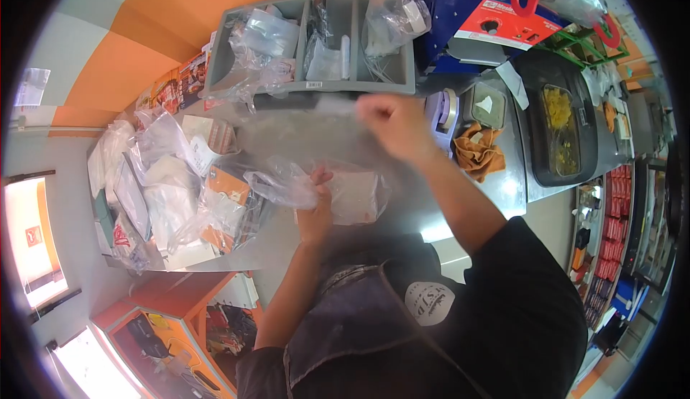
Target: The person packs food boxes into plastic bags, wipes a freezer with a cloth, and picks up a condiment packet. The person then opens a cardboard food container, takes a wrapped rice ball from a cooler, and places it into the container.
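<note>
My left hand (pixel 315 211) is closed on a crumpled clear plastic bag (pixel 284 185) over the metal table. Right beside it lies a pale, flat, boxy pack (pixel 353 194) inside clear plastic. Higher up, my right hand (pixel 399 124) is closed and slightly blurred by motion, in front of the grey tray. A whitish translucent piece of plastic (pixel 336 106) sticks out to the left of its fingers, too smeared to tell more. Several plastic bags fill the compartments of the grey divided tray (pixel 309 87).
Plastic bags (pixel 169 190) and an orange-and-white pack (pixel 226 187) crowd the table's left side. To the right are a purple tape dispenser (pixel 440 122), a brown cloth (pixel 480 153), a small container (pixel 489 108) and a black tray (pixel 528 133) with yellow food. A blue-and-red machine (pixel 496 21) stands behind.
</note>
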`<act>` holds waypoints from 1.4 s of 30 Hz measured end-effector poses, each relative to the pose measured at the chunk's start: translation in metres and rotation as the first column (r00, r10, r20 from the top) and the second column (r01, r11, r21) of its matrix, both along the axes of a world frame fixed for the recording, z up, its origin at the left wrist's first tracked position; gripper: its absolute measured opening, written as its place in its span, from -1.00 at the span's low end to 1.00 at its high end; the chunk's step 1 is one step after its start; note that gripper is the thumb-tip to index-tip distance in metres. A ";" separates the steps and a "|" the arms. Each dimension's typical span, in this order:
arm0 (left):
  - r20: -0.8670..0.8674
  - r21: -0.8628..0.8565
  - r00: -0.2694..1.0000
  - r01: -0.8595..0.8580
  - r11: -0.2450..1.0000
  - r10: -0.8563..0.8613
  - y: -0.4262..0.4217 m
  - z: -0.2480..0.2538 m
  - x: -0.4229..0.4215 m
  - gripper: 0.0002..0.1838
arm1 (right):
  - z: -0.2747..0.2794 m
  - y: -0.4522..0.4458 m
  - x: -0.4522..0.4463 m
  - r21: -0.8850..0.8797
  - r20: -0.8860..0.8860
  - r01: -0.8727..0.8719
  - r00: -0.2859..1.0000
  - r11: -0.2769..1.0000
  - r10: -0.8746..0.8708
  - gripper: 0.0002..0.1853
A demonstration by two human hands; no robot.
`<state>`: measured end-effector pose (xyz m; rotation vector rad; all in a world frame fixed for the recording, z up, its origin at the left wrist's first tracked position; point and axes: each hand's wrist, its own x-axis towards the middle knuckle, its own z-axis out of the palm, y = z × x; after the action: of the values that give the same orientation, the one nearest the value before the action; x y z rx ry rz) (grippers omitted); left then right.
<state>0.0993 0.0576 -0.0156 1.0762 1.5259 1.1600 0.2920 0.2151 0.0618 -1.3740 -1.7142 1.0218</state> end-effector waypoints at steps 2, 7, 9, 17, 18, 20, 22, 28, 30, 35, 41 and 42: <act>-0.009 0.040 0.999 -0.040 0.998 0.040 -0.001 -0.007 -0.001 -0.45 | 0.016 0.048 0.020 0.065 0.119 0.156 0.979 0.986 -0.163 -0.84; -0.078 0.077 0.996 -0.040 0.996 0.046 0.000 -0.003 -0.001 -0.59 | -0.046 0.111 0.038 0.524 0.642 -0.199 0.731 0.828 -0.231 -0.79; -0.157 0.126 0.987 -0.024 0.992 0.044 -0.001 -0.006 -0.002 -0.67 | -0.064 0.133 0.027 0.149 0.681 -0.247 0.728 0.958 0.081 -0.78; -0.259 0.091 0.964 -0.043 0.995 0.066 -0.003 0.035 0.019 -0.76 | -0.103 0.195 -0.016 -0.277 0.850 -0.262 0.381 0.924 0.363 -0.72; -0.244 0.073 0.966 -0.068 0.995 0.084 -0.002 0.038 0.020 -0.75 | -0.093 0.190 -0.016 -0.295 0.823 -0.200 0.443 0.935 0.354 -0.72; -0.458 0.064 0.889 0.037 0.997 -0.003 -0.005 0.041 0.012 -0.69 | -0.083 0.185 -0.017 -0.291 0.792 -0.155 0.514 0.944 0.329 -0.72; -0.606 0.043 0.795 0.063 0.997 -0.024 -0.008 0.043 0.009 -0.64 | -0.079 0.180 -0.011 -0.247 0.784 -0.183 0.540 0.952 0.307 -0.72; -0.597 -0.075 0.801 -0.011 0.997 -0.036 -0.013 0.052 0.004 -0.57 | -0.040 0.152 0.020 -0.075 0.148 -0.173 0.972 0.982 0.183 -0.82; -0.525 -0.173 0.851 -0.075 0.982 -0.028 -0.015 0.051 0.001 -0.56 | -0.048 0.152 0.026 -0.163 -0.032 -0.131 0.991 0.978 0.127 -0.84; -0.337 -0.172 0.941 -0.065 0.983 0.003 -0.025 0.045 -0.005 -0.61 | -0.066 0.152 0.036 0.054 0.122 -0.043 0.992 0.998 0.036 -0.91; -0.279 -0.232 0.960 -0.052 0.971 -0.016 -0.031 0.038 -0.006 -0.59 | -0.042 0.149 0.028 0.035 0.513 -0.013 0.859 0.999 -0.006 -0.84; -0.251 -0.254 0.968 -0.060 0.965 -0.006 -0.031 0.043 -0.004 -0.59 | -0.033 0.149 0.023 0.029 0.619 -0.010 0.785 1.000 -0.010 -0.81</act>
<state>0.0951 0.0265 0.0275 1.0527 1.8375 0.8334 0.3146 0.3639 0.0289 -1.8246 -2.1781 0.5509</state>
